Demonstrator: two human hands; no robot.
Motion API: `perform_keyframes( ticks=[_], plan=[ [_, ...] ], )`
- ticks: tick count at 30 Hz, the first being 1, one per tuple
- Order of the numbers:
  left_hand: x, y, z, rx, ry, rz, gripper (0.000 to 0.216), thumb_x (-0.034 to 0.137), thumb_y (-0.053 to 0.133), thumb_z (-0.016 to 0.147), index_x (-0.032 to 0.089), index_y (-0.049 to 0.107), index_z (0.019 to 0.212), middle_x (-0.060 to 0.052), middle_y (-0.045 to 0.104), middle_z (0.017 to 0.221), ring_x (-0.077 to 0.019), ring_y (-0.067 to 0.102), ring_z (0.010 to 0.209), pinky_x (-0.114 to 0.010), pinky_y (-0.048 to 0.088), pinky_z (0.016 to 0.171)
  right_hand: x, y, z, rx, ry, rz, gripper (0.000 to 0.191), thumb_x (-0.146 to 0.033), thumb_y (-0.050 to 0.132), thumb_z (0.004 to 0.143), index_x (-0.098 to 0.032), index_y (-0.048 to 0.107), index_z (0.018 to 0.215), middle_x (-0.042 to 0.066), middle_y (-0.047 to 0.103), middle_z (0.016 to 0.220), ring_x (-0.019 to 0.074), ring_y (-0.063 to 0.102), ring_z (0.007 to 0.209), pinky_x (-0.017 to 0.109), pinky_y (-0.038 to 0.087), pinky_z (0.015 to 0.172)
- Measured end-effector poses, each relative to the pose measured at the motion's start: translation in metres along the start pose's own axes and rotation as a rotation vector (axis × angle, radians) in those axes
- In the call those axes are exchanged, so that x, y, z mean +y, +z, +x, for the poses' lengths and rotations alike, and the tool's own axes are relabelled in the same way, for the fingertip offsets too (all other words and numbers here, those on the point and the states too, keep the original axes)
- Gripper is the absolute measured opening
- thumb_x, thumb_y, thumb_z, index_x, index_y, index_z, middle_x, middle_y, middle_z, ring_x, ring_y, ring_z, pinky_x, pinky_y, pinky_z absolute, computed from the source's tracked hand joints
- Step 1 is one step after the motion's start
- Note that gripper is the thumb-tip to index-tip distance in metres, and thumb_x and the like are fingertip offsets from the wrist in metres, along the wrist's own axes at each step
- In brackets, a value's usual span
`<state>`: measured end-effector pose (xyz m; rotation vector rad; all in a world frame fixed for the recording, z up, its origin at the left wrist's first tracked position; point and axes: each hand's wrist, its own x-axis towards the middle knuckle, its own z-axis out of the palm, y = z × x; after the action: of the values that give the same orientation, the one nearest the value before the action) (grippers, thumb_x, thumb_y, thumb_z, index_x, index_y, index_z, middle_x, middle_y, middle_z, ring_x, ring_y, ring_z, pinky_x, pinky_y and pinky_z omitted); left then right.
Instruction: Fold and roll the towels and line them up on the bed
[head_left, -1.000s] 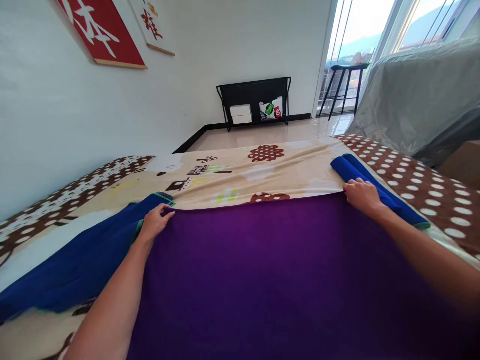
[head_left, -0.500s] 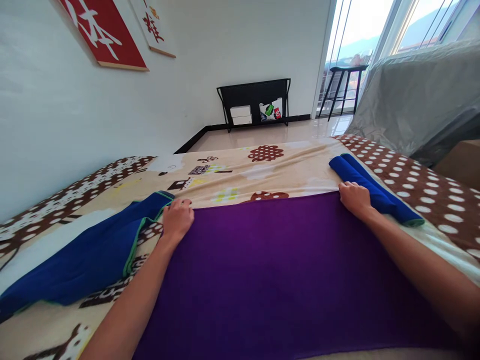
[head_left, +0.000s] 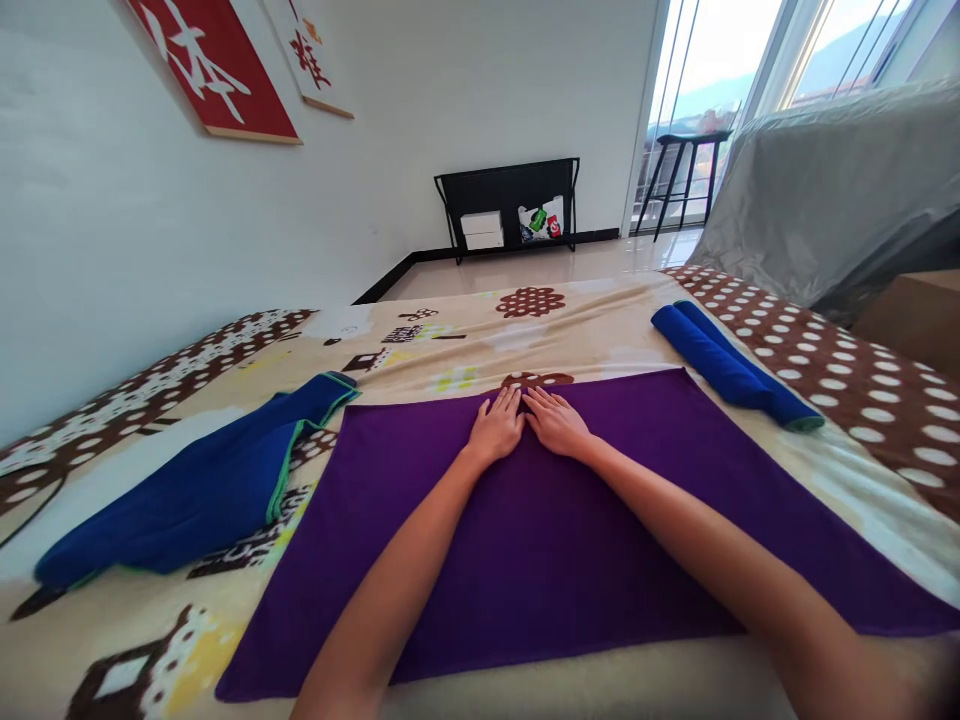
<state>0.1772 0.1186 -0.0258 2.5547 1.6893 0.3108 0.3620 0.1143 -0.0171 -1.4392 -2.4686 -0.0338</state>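
Note:
A purple cloth [head_left: 570, 560] lies spread flat on the patterned bed blanket [head_left: 600, 330]. Near the middle of its far edge, my left hand [head_left: 497, 424] rests palm down with the fingers stretched out. Close beside it, my right hand [head_left: 556, 420] also lies flat on the cloth, its fingers pointing to the far edge. The fingertips of the two hands almost meet. To the left is a loosely folded blue cloth [head_left: 187, 500] with green edging. A rolled blue cloth [head_left: 731, 365] sits to the right of the purple one.
Beyond the bed, a black rack [head_left: 510, 200] with white boxes and a printed bag stands against the wall. A black stool [head_left: 682, 165] is by the window. Something under a grey plastic cover [head_left: 840, 180] and a cardboard box [head_left: 919, 320] are at the right.
Both hands have let go of the purple cloth's far corners and moved inward to the middle of its far edge. The cloth now lies flat with its corners showing.

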Motion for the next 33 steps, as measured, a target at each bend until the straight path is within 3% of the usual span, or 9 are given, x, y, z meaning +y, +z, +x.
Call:
perform_keyframes(
  ticks=[3, 9, 13, 16, 19, 24, 28, 30, 33],
  plan=[
    [-0.038, -0.016, -0.024, -0.015, -0.09, 0.03, 0.061, 0.052, 0.026, 0.101, 0.03, 0.03, 0.158, -0.007, 0.027, 0.165, -0.0226, 0.023, 0.153, -0.049, 0.019, 0.122, 0.037, -0.004, -0.015, -0.057, -0.007, 0.095, 0.06, -0.059, 0.025, 0.101, -0.033, 0.041, 0.153, -0.006, 0.031, 0.162, 0.0155, 0.025, 0.151, 0.033, 0.025, 0.123],
    [-0.157, -0.068, -0.103, -0.006, -0.446, 0.129, 0.062, 0.051, 0.023, 0.1, 0.026, 0.035, 0.156, -0.009, 0.026, 0.165, -0.0273, 0.022, 0.153, -0.058, 0.018, 0.12, 0.178, -0.035, -0.071, -0.079, 0.199, 0.062, 0.062, -0.052, 0.027, 0.103, -0.018, 0.042, 0.153, 0.01, 0.035, 0.16, 0.023, 0.025, 0.152, 0.044, 0.021, 0.125],
    [-0.187, -0.086, -0.128, 0.012, -0.603, 0.175, 0.064, 0.05, 0.026, 0.1, 0.021, 0.036, 0.156, -0.013, 0.028, 0.164, -0.03, 0.025, 0.152, -0.06, 0.018, 0.12, 0.217, -0.041, -0.091, -0.077, 0.371, 0.023, 0.06, -0.049, 0.032, 0.102, -0.018, 0.041, 0.152, 0.011, 0.033, 0.161, 0.0223, 0.023, 0.152, 0.042, 0.021, 0.125],
    [-0.169, -0.094, -0.121, 0.025, -0.628, 0.203, 0.061, 0.044, 0.028, 0.099, 0.016, 0.042, 0.152, -0.019, 0.034, 0.16, -0.0341, 0.029, 0.15, -0.066, 0.012, 0.118, 0.204, -0.044, -0.086, -0.051, 0.438, -0.001, 0.062, -0.046, 0.034, 0.101, -0.009, 0.042, 0.15, 0.02, 0.034, 0.159, 0.0284, 0.025, 0.151, 0.048, 0.02, 0.124],
    [-0.123, -0.092, -0.098, 0.032, -0.55, 0.207, 0.057, 0.037, 0.028, 0.099, 0.016, 0.045, 0.15, -0.019, 0.036, 0.159, -0.0318, 0.027, 0.151, -0.065, 0.005, 0.119, 0.16, -0.043, -0.07, 0.002, 0.452, -0.016, 0.063, -0.041, 0.031, 0.102, -0.001, 0.039, 0.15, 0.026, 0.03, 0.158, 0.0334, 0.024, 0.151, 0.054, 0.017, 0.122],
    [-0.015, -0.056, -0.049, -0.012, -0.339, 0.123, 0.059, 0.041, 0.026, 0.101, 0.018, 0.037, 0.154, -0.011, 0.03, 0.163, -0.0246, 0.026, 0.152, -0.052, 0.024, 0.121, 0.036, -0.018, -0.041, 0.001, 0.219, 0.052, 0.058, -0.049, 0.03, 0.102, -0.021, 0.041, 0.152, 0.007, 0.034, 0.161, 0.0234, 0.029, 0.15, 0.043, 0.023, 0.123],
    [0.053, -0.023, -0.042, 0.007, -0.272, 0.092, 0.056, 0.031, 0.023, 0.102, 0.02, 0.036, 0.155, -0.008, 0.028, 0.164, -0.0201, 0.024, 0.152, -0.048, 0.024, 0.122, -0.038, 0.001, -0.035, -0.002, 0.127, 0.084, 0.055, -0.045, 0.027, 0.102, -0.029, 0.042, 0.152, -0.001, 0.035, 0.16, 0.0197, 0.029, 0.151, 0.04, 0.026, 0.123],
    [0.064, -0.017, -0.052, 0.028, -0.259, 0.09, 0.056, 0.032, 0.021, 0.103, 0.02, 0.036, 0.155, -0.007, 0.028, 0.164, -0.0182, 0.022, 0.153, -0.047, 0.02, 0.123, -0.045, 0.001, -0.04, -0.002, 0.118, 0.091, 0.055, -0.047, 0.026, 0.102, -0.03, 0.04, 0.152, -0.003, 0.034, 0.16, 0.0181, 0.027, 0.151, 0.04, 0.024, 0.124],
    [0.049, -0.024, -0.074, 0.031, -0.277, 0.087, 0.057, 0.042, 0.023, 0.103, 0.023, 0.037, 0.155, -0.005, 0.029, 0.164, -0.0184, 0.023, 0.153, -0.046, 0.02, 0.123, -0.014, -0.01, -0.059, -0.014, 0.136, 0.097, 0.057, -0.053, 0.03, 0.102, -0.027, 0.041, 0.151, -0.001, 0.033, 0.161, 0.019, 0.026, 0.151, 0.04, 0.023, 0.124]
  ],
)
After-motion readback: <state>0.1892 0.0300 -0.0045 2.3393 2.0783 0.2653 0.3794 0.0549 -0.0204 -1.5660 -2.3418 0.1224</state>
